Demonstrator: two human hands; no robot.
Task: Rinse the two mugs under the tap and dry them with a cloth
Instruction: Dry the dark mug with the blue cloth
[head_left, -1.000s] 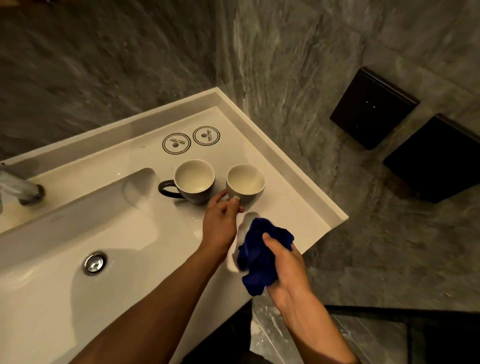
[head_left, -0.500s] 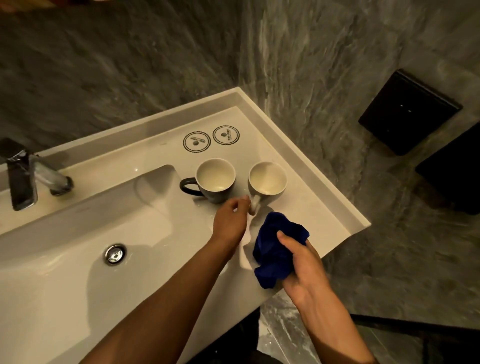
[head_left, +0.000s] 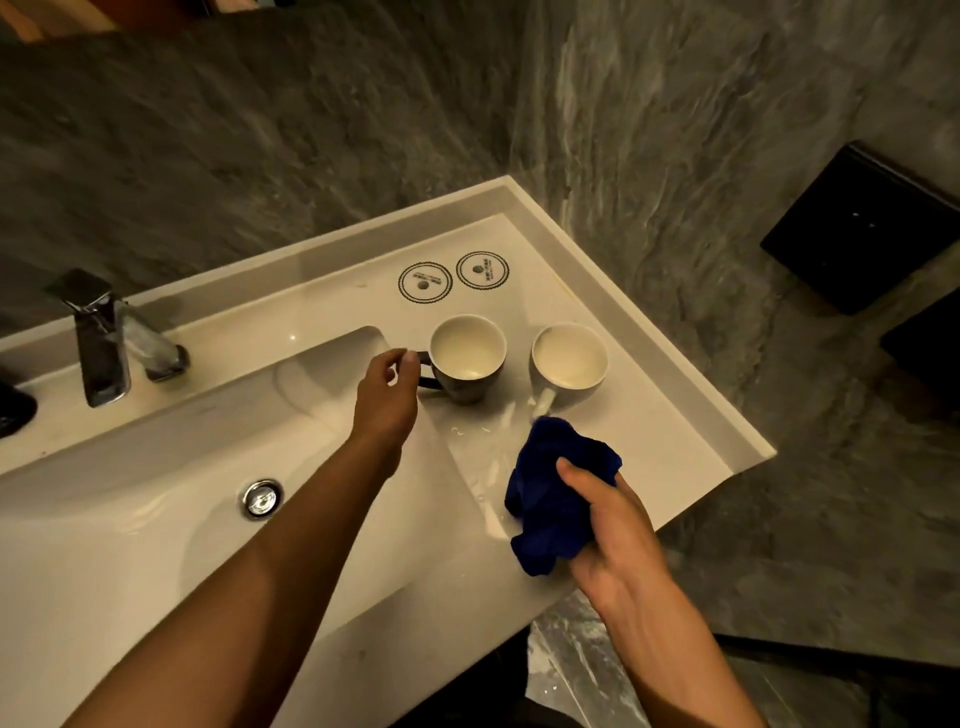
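Observation:
Two mugs stand upright on the white counter to the right of the basin. The dark mug (head_left: 467, 364) has a pale inside and its handle points left. My left hand (head_left: 387, 395) is at that handle, fingers curled around its outer end and hiding it. The white mug (head_left: 569, 364) stands to the right, its handle pointing toward me. My right hand (head_left: 615, 530) holds a bunched blue cloth (head_left: 553, 499) just in front of the white mug, above the counter's front edge.
The chrome tap (head_left: 104, 343) stands at the back left of the basin (head_left: 130, 545), with the drain (head_left: 261, 499) in the middle. Two round coasters (head_left: 452, 275) lie behind the mugs. Water drops glisten on the counter (head_left: 665, 431). Grey marble walls close in behind and right.
My left hand has let go of the white mug and moved left to the dark mug's handle. My right hand keeps hold of the blue cloth. The view has shifted left, showing the tap.

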